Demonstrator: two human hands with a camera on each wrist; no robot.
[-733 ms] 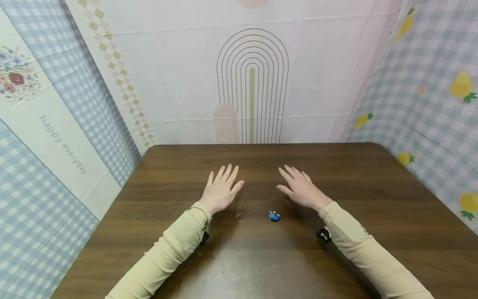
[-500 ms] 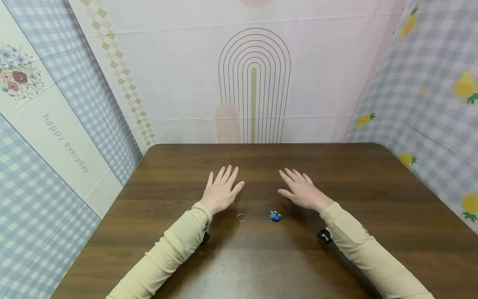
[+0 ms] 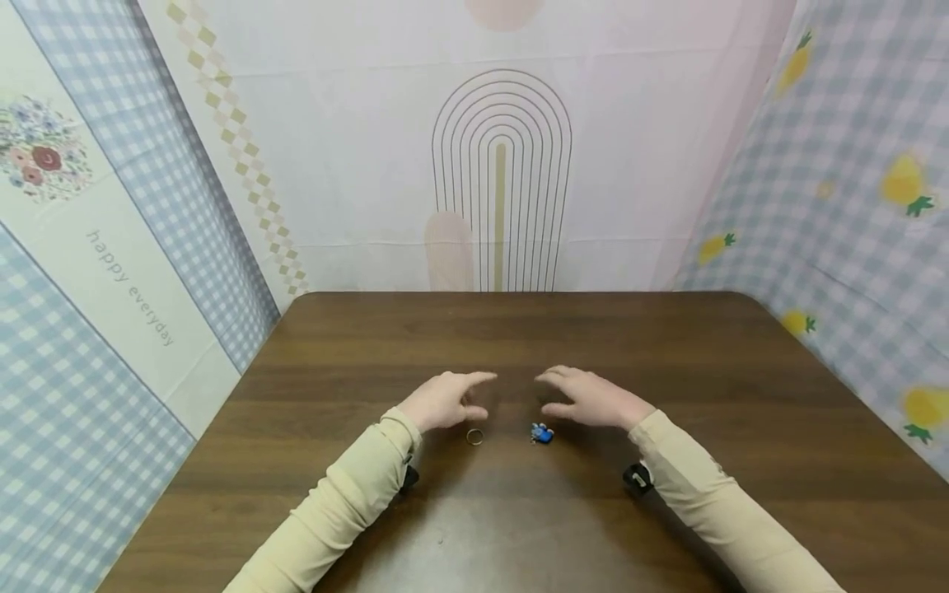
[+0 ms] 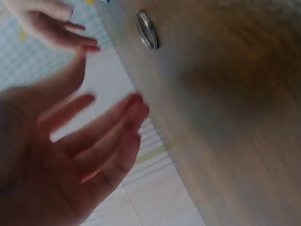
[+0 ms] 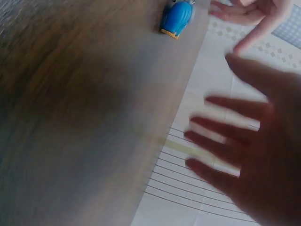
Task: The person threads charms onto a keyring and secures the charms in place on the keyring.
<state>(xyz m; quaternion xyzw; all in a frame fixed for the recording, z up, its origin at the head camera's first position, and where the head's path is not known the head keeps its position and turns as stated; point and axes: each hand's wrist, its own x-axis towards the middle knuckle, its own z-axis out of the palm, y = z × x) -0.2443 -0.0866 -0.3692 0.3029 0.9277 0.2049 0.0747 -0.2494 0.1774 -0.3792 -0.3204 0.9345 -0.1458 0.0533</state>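
Observation:
A thin silvery ring (image 3: 468, 437) lies on the brown wooden table, just right of and nearer than my left hand (image 3: 442, 401). That hand hovers with its thumb and fingers apart and holds nothing. In the left wrist view the ring (image 4: 146, 21) looks like an ornamented metal band. To its right lies a small blue figure (image 3: 544, 434), with a small metallic bit at its left side. My right hand (image 3: 593, 399) hangs just behind and right of the figure, fingers loosely bent, touching nothing. The right wrist view shows the figure's blue body (image 5: 177, 19) with a yellow-orange base.
The wooden tabletop (image 3: 504, 329) reaches back to a white patterned cloth (image 3: 356, 148). Blue checked cloths hang at the left (image 3: 44, 395) and right (image 3: 838, 239). Black wrist straps (image 3: 638, 478) show below the sleeves.
Both hands have gone from flat, spread and pointing forward to turned inward with bent fingers, drawn slightly nearer. The ring and the figure have stayed in place; the head view has shifted slightly.

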